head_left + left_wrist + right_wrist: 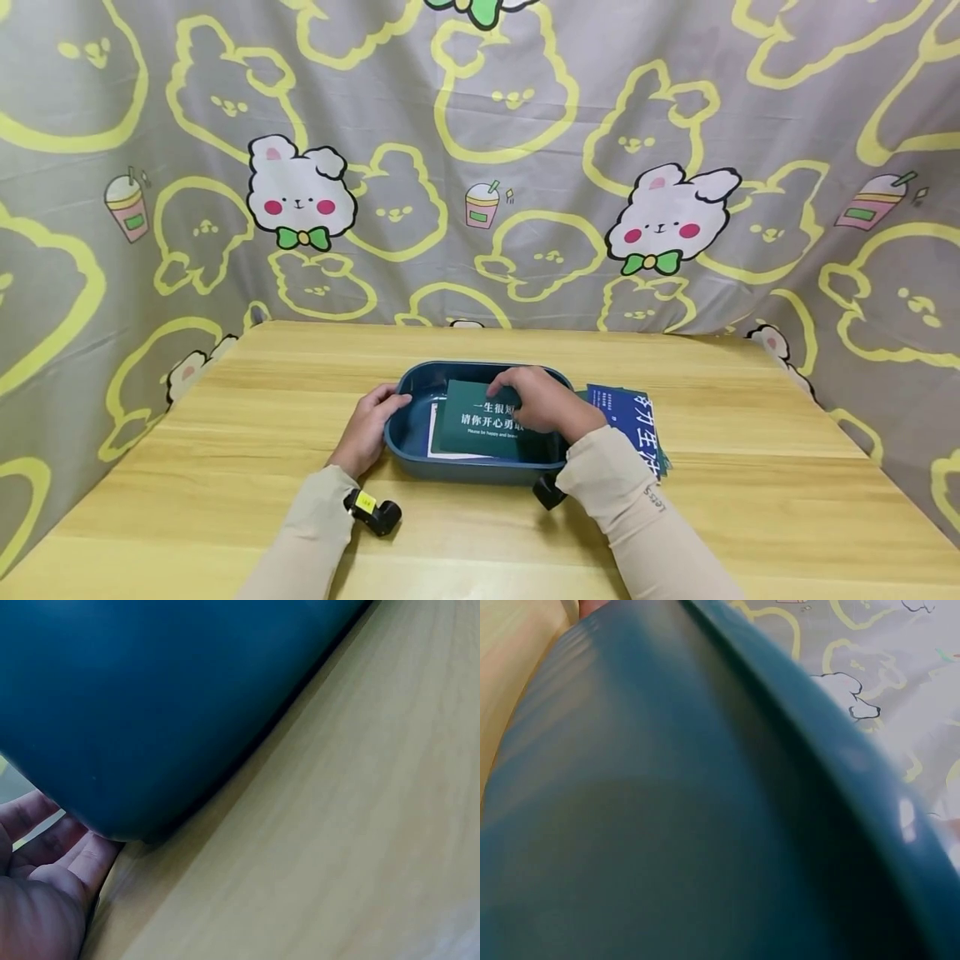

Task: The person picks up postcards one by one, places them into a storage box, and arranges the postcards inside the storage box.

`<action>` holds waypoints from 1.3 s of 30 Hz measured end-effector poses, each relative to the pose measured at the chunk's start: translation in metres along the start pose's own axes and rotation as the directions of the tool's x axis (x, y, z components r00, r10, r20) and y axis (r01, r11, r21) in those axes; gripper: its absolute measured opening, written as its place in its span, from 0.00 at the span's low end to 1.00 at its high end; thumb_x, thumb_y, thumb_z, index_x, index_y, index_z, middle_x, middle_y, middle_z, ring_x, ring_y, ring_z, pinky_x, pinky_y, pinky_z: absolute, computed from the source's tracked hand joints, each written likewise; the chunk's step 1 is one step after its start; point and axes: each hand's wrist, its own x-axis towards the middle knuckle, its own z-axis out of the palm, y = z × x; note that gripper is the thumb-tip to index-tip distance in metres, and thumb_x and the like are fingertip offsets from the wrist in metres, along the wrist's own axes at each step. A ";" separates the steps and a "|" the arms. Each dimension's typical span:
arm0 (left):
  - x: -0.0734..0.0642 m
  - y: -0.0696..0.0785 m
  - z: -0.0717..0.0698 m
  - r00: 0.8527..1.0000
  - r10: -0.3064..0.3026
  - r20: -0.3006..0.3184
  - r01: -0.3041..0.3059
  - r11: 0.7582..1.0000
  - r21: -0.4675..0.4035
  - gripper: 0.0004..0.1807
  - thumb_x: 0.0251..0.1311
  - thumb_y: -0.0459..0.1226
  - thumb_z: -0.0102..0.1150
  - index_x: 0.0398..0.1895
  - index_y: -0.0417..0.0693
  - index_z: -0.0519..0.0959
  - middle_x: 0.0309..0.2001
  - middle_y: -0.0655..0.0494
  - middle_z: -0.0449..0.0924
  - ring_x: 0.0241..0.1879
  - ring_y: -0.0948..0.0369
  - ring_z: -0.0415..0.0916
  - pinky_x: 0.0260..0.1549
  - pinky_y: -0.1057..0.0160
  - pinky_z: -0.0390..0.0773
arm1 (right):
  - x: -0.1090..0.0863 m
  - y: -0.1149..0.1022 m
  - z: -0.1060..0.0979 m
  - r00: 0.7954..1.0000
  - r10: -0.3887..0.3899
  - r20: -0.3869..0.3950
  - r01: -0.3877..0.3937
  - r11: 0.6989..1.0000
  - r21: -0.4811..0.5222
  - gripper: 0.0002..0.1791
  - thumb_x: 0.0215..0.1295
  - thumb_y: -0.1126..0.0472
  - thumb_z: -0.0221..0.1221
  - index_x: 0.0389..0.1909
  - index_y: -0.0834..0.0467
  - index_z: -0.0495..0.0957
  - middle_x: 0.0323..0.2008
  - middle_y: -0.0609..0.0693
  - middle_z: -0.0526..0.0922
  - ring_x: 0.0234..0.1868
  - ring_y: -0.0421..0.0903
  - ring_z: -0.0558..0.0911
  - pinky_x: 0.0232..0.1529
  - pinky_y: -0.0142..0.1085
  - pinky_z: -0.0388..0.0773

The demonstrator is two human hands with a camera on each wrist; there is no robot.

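A dark blue oval basin (480,473) stands on the table. My left hand (367,429) grips its left end, thumb over the rim; in the left wrist view, the fingers (94,859) lie against the outer wall. Over the basin's right half, my right hand (536,400) holds a dark green card (468,417) with white Chinese lettering, its fingers curled over the card's upper right part. The hand hides the right side of the card. Under it, a white-edged card (432,429) shows at the basin's bottom. The basin wall (667,825) fills most of the right wrist view.
Right of the basin, a loose pile of cards lies on the table, a blue card (622,417) with white lettering on top. My right forearm partly covers the pile. The wooden table (225,467) reaches back to a grey curtain (405,100) with cartoon rabbits.
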 end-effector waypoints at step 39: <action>-0.003 0.004 0.000 1.000 -0.008 -0.006 0.008 1.000 -0.005 0.20 0.69 0.37 0.51 0.58 0.33 0.70 0.59 0.41 0.68 0.54 0.50 0.68 0.56 0.54 0.71 | -0.003 0.009 -0.004 0.974 0.014 0.226 -0.018 1.000 0.018 0.17 0.68 0.72 0.49 0.53 0.61 0.79 0.49 0.52 0.80 0.42 0.45 0.76 0.43 0.41 0.73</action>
